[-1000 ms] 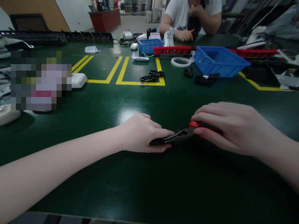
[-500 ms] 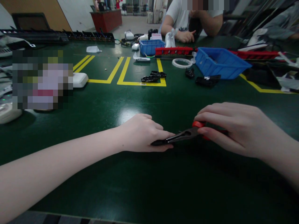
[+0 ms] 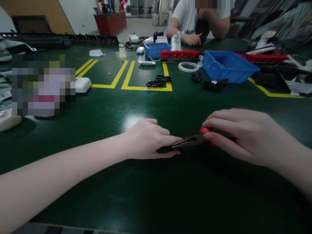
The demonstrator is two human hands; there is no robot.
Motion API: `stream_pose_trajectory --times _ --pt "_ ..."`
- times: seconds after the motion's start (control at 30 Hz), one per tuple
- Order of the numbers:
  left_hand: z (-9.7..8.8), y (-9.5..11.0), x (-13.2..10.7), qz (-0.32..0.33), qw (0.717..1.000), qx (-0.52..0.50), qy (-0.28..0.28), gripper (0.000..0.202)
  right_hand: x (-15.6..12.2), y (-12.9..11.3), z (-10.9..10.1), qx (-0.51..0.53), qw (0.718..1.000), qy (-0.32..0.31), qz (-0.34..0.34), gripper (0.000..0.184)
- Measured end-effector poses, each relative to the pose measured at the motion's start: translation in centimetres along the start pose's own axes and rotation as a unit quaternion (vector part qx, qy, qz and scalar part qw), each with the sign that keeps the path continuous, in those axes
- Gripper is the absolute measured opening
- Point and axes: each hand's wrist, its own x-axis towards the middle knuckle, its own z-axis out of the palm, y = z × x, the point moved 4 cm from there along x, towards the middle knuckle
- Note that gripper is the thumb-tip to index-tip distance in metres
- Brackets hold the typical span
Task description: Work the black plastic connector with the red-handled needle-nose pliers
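My right hand (image 3: 240, 135) is closed round the red handles of a pair of long-nose pliers (image 3: 191, 141), low over the green table (image 3: 151, 195). The dark jaws point left and meet a small black part (image 3: 163, 149) that my left hand (image 3: 147, 139) pinches against the table. Most of that part is hidden under my left fingers. Both hands almost touch near the table's middle.
Black plastic parts (image 3: 158, 81) lie on the yellow floor-style lines farther back. A blue bin (image 3: 227, 65), a smaller blue bin (image 3: 156, 49), a white tape ring (image 3: 188, 66) and red trays (image 3: 180, 53) stand behind. A seated person (image 3: 195, 22) is across the table. A white box (image 3: 82, 84) sits left.
Nearly nothing has moved. The pliers shifted slightly back and forth with my right hand; my left hand kept still on the black part.
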Motion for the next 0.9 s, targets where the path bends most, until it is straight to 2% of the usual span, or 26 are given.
stream_pose_trajectory --times 0.13,0.37,0.57,0.73,0.9 --pt "-0.07 0.00 0.02 -0.003 1.000 -0.002 0.010 0.031 -0.28 0.26 -0.13 -0.012 1.000 0.001 0.007 0.044" --pt "0.02 -0.01 0.10 -0.006 1.000 0.005 -0.009 0.030 -0.18 0.01 0.25 -0.009 1.000 -0.002 -0.015 0.039" --pt "-0.07 0.04 0.10 0.004 1.000 0.016 0.004 0.030 -0.07 -0.18 0.12 -0.041 0.999 0.000 -0.024 0.041" --pt "-0.03 -0.12 0.04 -0.021 0.999 0.029 0.012 0.034 0.07 -0.36 -0.18 -0.073 0.997 0.004 -0.013 0.042" --pt "0.07 -0.37 -0.08 -0.045 0.999 0.000 0.023 0.037 0.18 -0.53 -0.29 -0.106 0.994 0.029 -0.014 0.039"
